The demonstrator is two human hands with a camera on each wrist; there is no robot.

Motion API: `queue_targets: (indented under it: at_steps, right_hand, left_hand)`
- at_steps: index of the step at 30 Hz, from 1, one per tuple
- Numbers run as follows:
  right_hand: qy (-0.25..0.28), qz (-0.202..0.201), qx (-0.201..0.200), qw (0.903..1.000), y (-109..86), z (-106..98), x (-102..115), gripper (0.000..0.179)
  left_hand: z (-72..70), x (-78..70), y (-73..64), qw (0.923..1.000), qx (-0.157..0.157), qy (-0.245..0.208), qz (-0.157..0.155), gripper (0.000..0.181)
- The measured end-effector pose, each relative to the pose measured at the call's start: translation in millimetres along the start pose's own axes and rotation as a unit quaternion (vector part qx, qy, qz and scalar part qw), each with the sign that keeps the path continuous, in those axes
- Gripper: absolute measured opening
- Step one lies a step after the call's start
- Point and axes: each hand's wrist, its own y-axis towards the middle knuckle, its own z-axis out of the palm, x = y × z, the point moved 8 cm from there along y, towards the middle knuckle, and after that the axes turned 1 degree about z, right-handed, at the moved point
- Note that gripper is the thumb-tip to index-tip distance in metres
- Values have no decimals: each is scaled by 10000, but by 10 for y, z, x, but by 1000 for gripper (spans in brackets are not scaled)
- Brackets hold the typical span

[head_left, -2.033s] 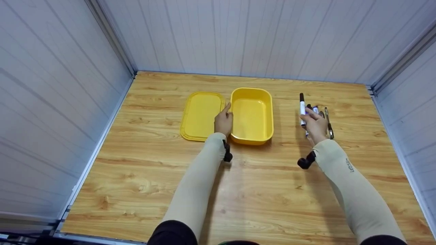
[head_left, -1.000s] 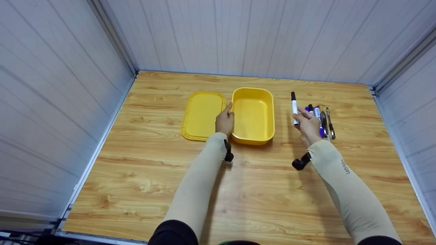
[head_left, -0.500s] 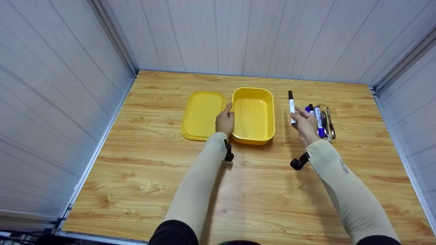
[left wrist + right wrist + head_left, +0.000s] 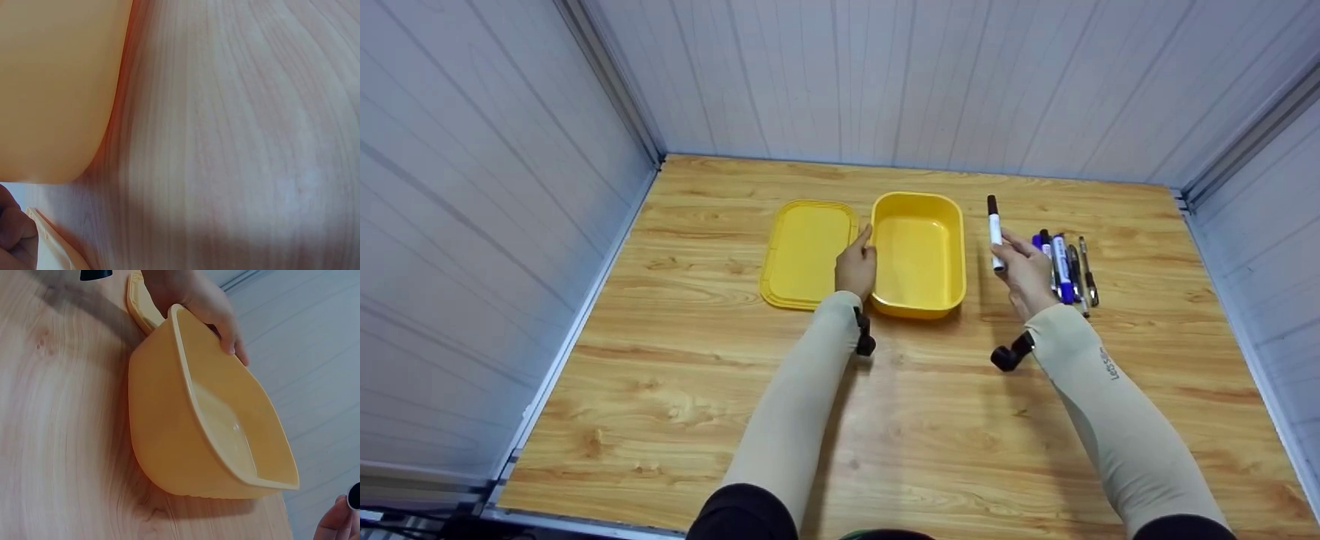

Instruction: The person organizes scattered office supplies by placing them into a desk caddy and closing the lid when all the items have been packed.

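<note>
My right hand (image 4: pixel 1027 274) pinches a white marker with a dark cap (image 4: pixel 994 232), held cap-up above the table to the right of an open yellow box (image 4: pixel 916 307). In the right wrist view the marker's end (image 4: pixel 354 496) shows at the right edge, by the right fingertips (image 4: pixel 336 517). At the box's left wall, my left hand (image 4: pixel 855 270) holds the rim; a fingertip (image 4: pixel 228 346) laps over it in the right wrist view. Curled left fingers (image 4: pixel 16 233) show in the left wrist view beside the box's outer wall (image 4: pixel 56 95). The box's inside holds nothing.
A flat yellow lid (image 4: pixel 806 255) lies left of the box. Several pens and markers (image 4: pixel 1063 270) lie side by side to the right of the right hand. White panelled walls enclose the wooden table (image 4: pixel 930 420) at the back and sides.
The right hand has moved left from the pens toward the box with the white marker, which leaves more of the pens showing. The left hand and box stay almost in place.
</note>
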Motion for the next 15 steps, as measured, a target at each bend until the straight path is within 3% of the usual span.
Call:
queue_targets:
  at_steps: [15]
  right_hand:
    - [178, 96, 121, 9997, -38, 153, 19, 43]
  left_hand:
    - [27, -14, 30, 9993, -62, 346, 103, 43]
